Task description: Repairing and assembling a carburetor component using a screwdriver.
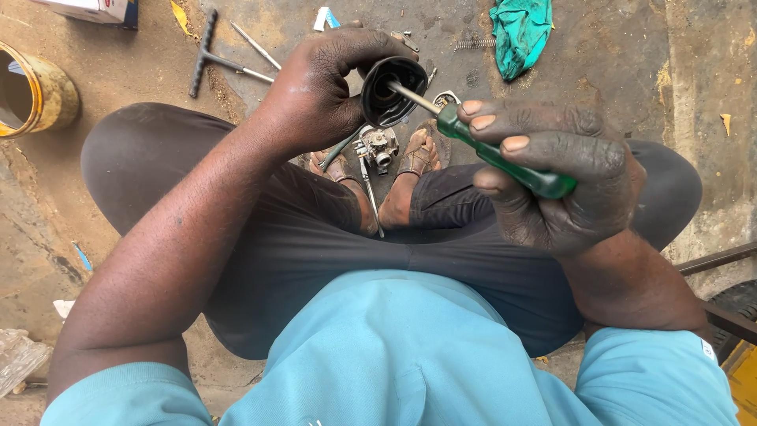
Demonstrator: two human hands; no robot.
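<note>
Fingers (481, 122) of right hand (568, 181) clamp the green-handled screwdriver (505, 158); left hand (323, 87) grips the black rubber cup (392, 91): keep the shaft centred inside that cup.

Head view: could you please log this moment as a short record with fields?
left hand: grips a black round cup, open side toward the screwdriver
right hand: holds a green-handled screwdriver, shaft tip inside the cup
ground by feet: a small metal carburettor
ground ahead: T-handle wrench, green rag, spring
left edge: yellowish tin
posture: person seated, knees apart, sandals on
</note>
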